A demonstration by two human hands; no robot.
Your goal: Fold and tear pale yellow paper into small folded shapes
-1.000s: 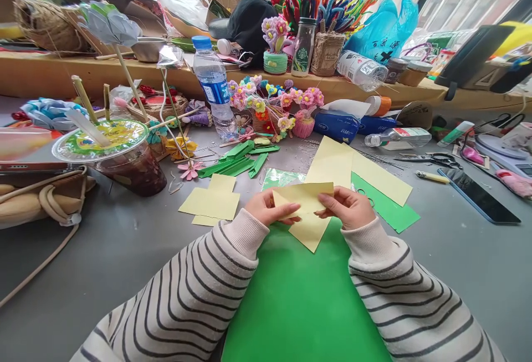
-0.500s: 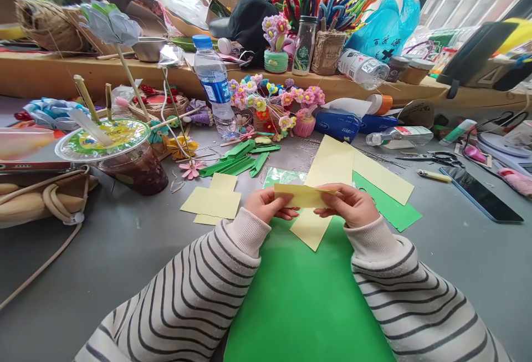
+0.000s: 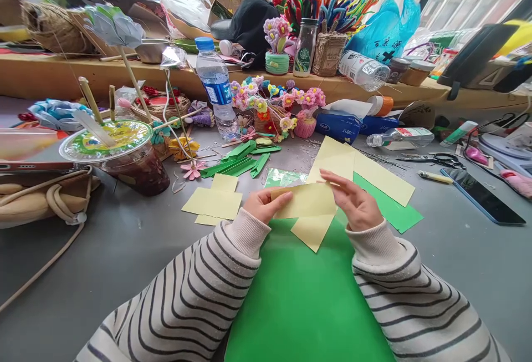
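My left hand [image 3: 262,205] pinches the left end of a small pale yellow piece of paper [image 3: 310,200], thumb in front and fingers behind. At the paper's right end, my right hand [image 3: 356,201] has its fingers stretched out and apart from the thumb, close to or touching the edge. Below lies a large green sheet [image 3: 303,290], with another yellow paper piece [image 3: 312,232] on its far part. Several cut yellow pieces [image 3: 211,203] lie to the left. Longer yellow strips [image 3: 384,176] lie to the right, partly over a green paper piece [image 3: 405,217].
Folded green strips [image 3: 236,162] lie ahead. A drink cup [image 3: 139,165] stands at the left, a water bottle [image 3: 218,90] behind. Scissors [image 3: 440,159], a wood-handled tool [image 3: 434,177] and a phone [image 3: 482,195] lie on the right. Craft flowers [image 3: 278,101] line the back.
My right hand has let go its pinch and spread its fingers. The yellow paper has tilted so that more of its face shows. My left hand keeps its hold.
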